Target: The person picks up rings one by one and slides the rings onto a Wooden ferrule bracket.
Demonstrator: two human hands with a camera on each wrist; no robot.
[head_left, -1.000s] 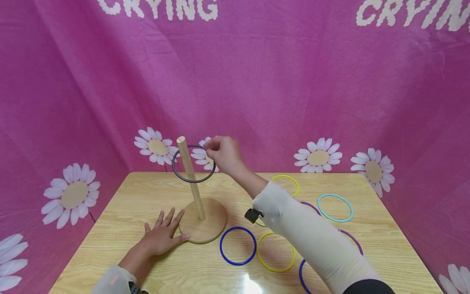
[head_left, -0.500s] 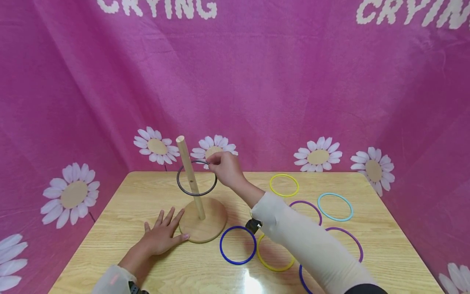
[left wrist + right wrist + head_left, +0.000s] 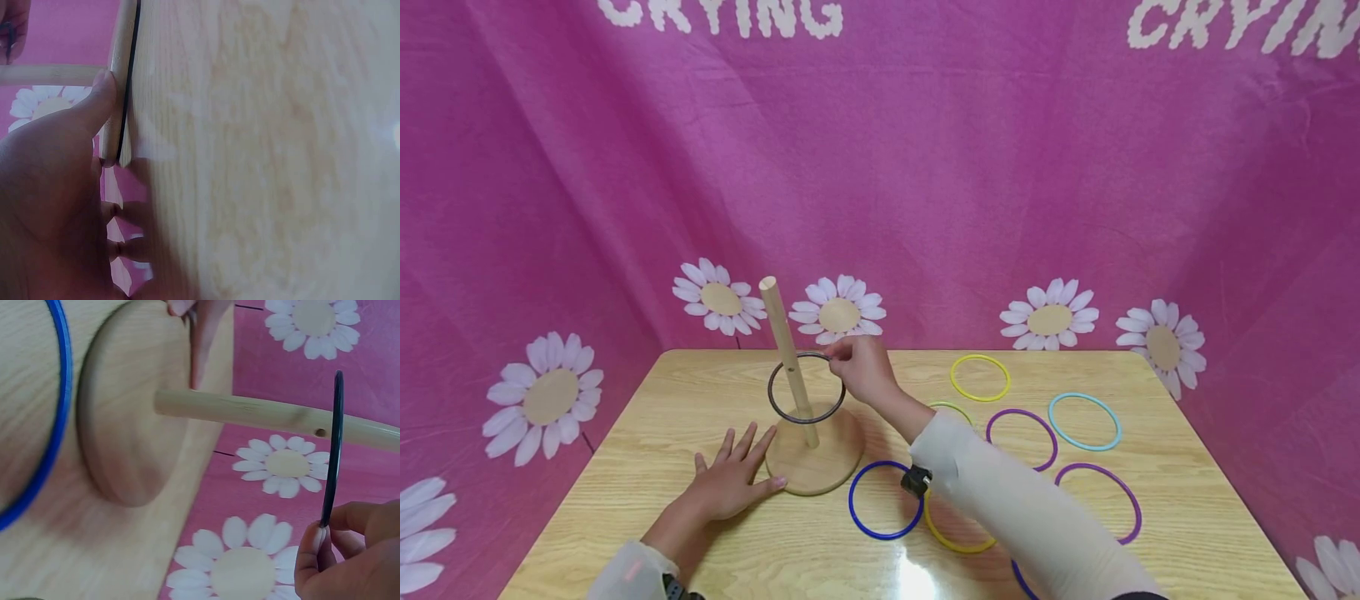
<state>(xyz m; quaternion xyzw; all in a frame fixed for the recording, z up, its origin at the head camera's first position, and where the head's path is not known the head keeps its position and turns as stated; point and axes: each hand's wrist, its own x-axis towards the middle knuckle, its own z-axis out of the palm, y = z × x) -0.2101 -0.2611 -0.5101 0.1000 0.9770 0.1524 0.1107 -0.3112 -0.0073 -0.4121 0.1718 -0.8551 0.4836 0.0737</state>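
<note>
Pinched between thumb and fingertips in the right grip (image 3: pixel 863 368), the dark ring (image 3: pixel 335 450) circles the post (image 3: pixel 782 333) just left of it, seemingly light, stiff and smooth, best held by its rim, as the left grip (image 3: pixel 728 487), spread flat, thumbs the base (image 3: pixel 837 458) below.

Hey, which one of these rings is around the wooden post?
The black ring, pinched in the right hand. It alone circles the post; the other visible rings lie on the table.
</note>
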